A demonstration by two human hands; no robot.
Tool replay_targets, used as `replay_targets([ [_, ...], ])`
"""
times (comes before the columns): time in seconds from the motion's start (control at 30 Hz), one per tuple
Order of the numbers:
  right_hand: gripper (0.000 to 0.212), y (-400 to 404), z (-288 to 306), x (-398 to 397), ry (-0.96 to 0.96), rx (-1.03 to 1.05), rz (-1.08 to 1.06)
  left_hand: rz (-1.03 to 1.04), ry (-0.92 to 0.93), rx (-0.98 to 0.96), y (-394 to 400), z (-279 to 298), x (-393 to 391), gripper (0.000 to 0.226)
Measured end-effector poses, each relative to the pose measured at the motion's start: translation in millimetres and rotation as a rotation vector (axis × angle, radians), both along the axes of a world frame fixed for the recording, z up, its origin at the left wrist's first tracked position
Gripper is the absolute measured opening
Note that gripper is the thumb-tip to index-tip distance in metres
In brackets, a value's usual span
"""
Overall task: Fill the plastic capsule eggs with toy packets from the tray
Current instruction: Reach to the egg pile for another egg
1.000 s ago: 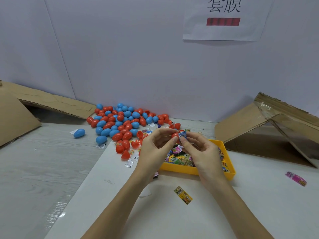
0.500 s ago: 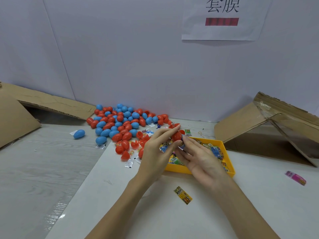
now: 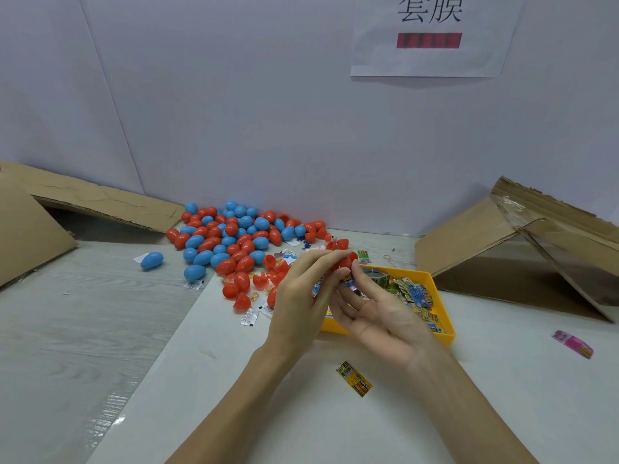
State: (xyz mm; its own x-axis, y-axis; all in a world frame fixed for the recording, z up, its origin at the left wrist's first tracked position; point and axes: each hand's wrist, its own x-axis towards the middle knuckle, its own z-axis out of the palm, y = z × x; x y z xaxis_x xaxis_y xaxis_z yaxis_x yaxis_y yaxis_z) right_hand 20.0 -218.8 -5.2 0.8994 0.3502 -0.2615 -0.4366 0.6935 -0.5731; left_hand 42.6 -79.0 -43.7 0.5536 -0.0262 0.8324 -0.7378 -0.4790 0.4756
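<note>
Above yellow tray [image 3: 449, 336]: left hand [image 3: 301, 303] pinches red egg [image 3: 343, 262]; right hand [image 3: 378, 313] spread, fingertip at packet [image 3: 348, 282]. Step: stuffing. Next: seat packet, fit other half.

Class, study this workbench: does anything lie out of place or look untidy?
Yes. A yellow-black packet and a pink packet lie loose on the table, outside the yellow tray. One blue egg sits apart from the egg pile, and small white packets are scattered at the pile's near edge.
</note>
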Motion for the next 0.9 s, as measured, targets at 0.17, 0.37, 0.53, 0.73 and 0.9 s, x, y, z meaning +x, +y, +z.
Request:
replay_targets([
  [0.17, 0.054, -0.3, -2.1, 0.9, 0.029, 0.028, -0.006, -0.003, -0.006, -0.015, -3.5, -2.5, -1.1, 0.02],
  [0.37, 0.054, -1.2, -0.2, 1.7, -0.06, -0.031, -0.017, -0.098, 0.092, -0.076, -6.9, 4.2, -5.6, 0.024],
  [0.53, 0.038, -6.8, -5.3, 4.6, -0.212, -0.211, -0.064, -0.09, 0.154, -0.119, -0.9, 6.3, -2.6, 0.026],
  [0.73, 0.03, -2.8, -8.4, 1.3, -0.487, -0.731, -0.25, -0.131, 0.123, 0.049, 4.2, 6.7, -0.5, 0.044],
  [0.9, 0.024, -0.2, -12.6, 1.2, -0.571, -0.93, -0.371, -0.039, 0.037, 0.164, 1.8, 1.2, -0.6, 0.048],
])
